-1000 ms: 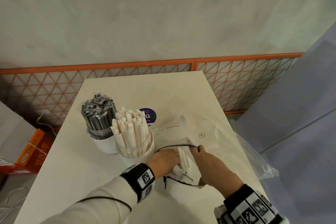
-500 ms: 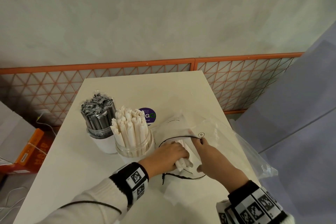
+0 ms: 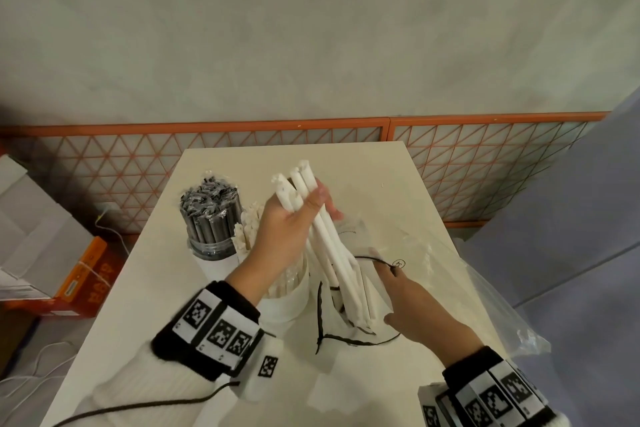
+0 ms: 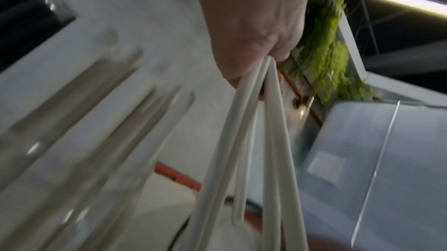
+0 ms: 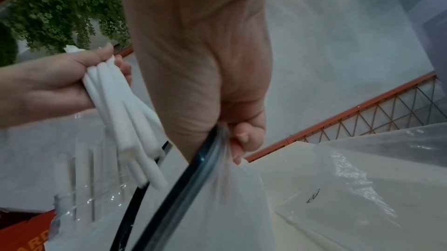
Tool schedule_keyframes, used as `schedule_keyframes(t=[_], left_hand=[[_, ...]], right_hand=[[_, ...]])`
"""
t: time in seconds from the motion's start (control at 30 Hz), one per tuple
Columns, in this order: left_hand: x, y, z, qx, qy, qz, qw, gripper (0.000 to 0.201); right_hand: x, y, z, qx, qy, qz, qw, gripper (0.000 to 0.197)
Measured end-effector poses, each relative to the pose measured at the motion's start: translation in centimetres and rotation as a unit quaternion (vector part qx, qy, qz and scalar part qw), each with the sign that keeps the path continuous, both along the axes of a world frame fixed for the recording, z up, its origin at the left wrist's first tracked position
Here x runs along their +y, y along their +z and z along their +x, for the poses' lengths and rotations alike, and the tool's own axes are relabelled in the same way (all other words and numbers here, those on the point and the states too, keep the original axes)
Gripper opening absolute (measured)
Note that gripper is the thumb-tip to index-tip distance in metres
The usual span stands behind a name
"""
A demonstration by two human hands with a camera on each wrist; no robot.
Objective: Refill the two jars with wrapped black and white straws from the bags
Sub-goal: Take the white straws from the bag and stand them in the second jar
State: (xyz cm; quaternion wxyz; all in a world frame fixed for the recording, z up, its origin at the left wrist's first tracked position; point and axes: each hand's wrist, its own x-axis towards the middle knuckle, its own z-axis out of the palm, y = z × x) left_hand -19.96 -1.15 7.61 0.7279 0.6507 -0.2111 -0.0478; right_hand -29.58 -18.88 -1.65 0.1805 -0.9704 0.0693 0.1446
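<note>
My left hand (image 3: 294, 218) grips a bunch of wrapped white straws (image 3: 325, 239) near their top ends and holds them raised, their lower ends still at the mouth of the clear zip bag (image 3: 363, 308). The same white straws (image 4: 251, 150) hang from the left hand (image 4: 256, 48) in the left wrist view. My right hand (image 3: 412, 298) pinches the bag's black zip rim (image 5: 193, 161) and keeps it up. The jar of white straws (image 3: 287, 291) stands partly hidden under my left forearm. Left of it stands the jar of black straws (image 3: 209, 215).
The white table (image 3: 381, 177) ends at an orange mesh fence (image 3: 311, 146). A second crumpled clear bag (image 3: 467, 281) spreads over the table's right side. An orange box (image 3: 83, 274) and a white box lie on the floor to the left.
My left hand, earlier low inside the bag mouth, has risen and drawn the bunch of white straws up out of the bag. The right hand stays on the bag rim.
</note>
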Motion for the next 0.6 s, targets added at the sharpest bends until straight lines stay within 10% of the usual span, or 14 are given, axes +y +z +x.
schedule_keyframes(t=[0.6], left_hand=[[6.0, 3.0, 4.3, 0.005, 0.224, -0.021, 0.974, 0.019]], right_hand=[[0.5, -0.4, 0.6, -0.001, 0.016, 0.018, 1.0, 0.096]])
